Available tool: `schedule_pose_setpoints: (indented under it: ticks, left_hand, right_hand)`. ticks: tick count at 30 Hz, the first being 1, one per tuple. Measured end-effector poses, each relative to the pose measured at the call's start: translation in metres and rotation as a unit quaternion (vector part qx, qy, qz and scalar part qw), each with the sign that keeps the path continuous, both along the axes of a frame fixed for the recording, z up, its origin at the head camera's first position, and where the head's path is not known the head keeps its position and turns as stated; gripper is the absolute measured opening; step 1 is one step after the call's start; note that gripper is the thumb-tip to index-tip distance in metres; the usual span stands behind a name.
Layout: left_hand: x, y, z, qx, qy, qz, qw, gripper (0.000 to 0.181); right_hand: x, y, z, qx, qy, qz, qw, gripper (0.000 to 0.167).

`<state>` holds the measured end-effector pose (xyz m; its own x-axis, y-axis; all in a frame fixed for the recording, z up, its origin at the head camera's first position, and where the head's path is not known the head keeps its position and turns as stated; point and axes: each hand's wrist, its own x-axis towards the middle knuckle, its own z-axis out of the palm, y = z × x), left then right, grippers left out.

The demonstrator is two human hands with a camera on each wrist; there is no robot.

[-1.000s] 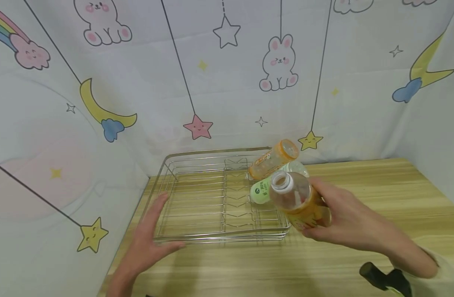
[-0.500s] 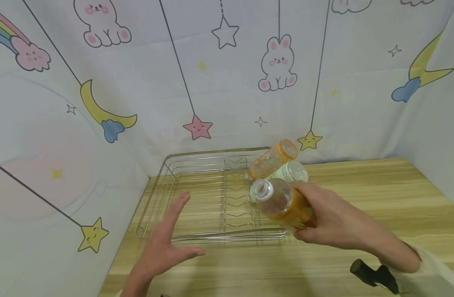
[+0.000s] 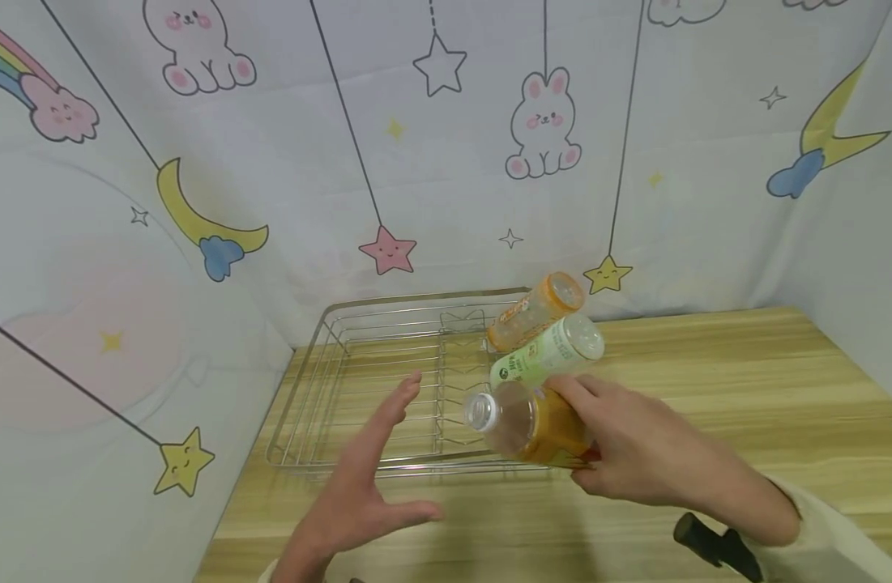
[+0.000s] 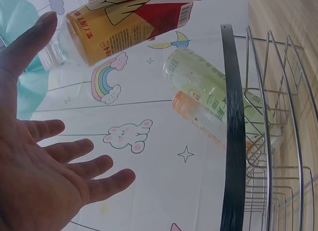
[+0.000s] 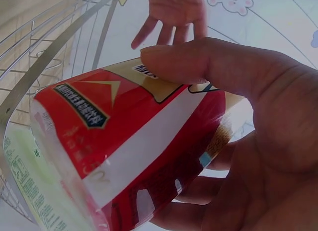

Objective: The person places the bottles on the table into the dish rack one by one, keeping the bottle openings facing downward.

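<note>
My right hand (image 3: 635,437) grips a clear plastic bottle (image 3: 544,425) with a gold and red label. The bottle is tilted, its uncapped-looking neck pointing left, over the front right of a wire dish rack (image 3: 387,304). My left hand (image 3: 361,482) is spread, thumb apart from the fingers, just left of the bottle neck and not touching it. In the rack's right side lean a green-labelled bottle (image 3: 551,348) and an orange-labelled bottle (image 3: 536,312), both neck down. The left wrist view shows the gold bottle (image 4: 129,25) above the open left palm (image 4: 39,176).
The rack stands on a wood-grain table (image 3: 715,372) close to the back curtain (image 3: 460,186), which carries cartoon prints. Wire dividers (image 3: 463,389) run down the rack's middle. A dark strap-like piece (image 3: 715,546) sits at the right wrist.
The gold-labelled bottle has moved left and down in my right hand and tipped closer to level. My left hand has moved right, toward its neck. More of the green-labelled bottle shows.
</note>
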<state>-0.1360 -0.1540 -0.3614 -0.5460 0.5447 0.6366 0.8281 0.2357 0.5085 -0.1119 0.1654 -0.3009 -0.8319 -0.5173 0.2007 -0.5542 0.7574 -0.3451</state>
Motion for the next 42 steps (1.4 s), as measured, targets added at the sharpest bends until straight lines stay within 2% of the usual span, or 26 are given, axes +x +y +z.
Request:
schedule_pose_setpoints:
  ticks: [3,9,18,26,32,38,42]
  left_hand:
    - [0.001,0.007,0.001,0.009,0.009,-0.019,0.9997,0.109]
    - [0.004,0.017,0.003,0.012,0.013,-0.032,0.9993,0.110]
    - [0.006,0.034,0.001,0.024,0.023,-0.062,0.9975,0.108]
    - [0.010,0.046,-0.002,0.001,0.021,-0.028,0.9994,0.100]
    - [0.008,0.052,-0.005,0.031,0.027,-0.033,0.9986,0.088]
    - [0.007,0.057,-0.007,0.026,0.044,-0.033,0.9982,0.085]
    - [0.006,0.059,-0.008,0.025,0.055,-0.027,0.9978,0.082]
  right_hand:
    - [0.001,-0.003,-0.002,0.029,0.021,0.001,0.9993,0.077]
    - [0.004,-0.008,-0.006,0.055,0.046,-0.005,0.9974,0.077]
    - [0.008,-0.019,-0.007,0.072,0.033,-0.012,0.9968,0.071]
    - [0.010,-0.026,-0.011,0.097,0.054,-0.021,0.9936,0.068]
    - [0.009,-0.028,-0.014,0.119,0.058,-0.025,0.9909,0.068]
    - [0.009,-0.031,-0.017,0.128,0.073,-0.029,0.9886,0.064]
    - [0.008,-0.034,-0.018,0.138,0.065,-0.034,0.9877,0.060]
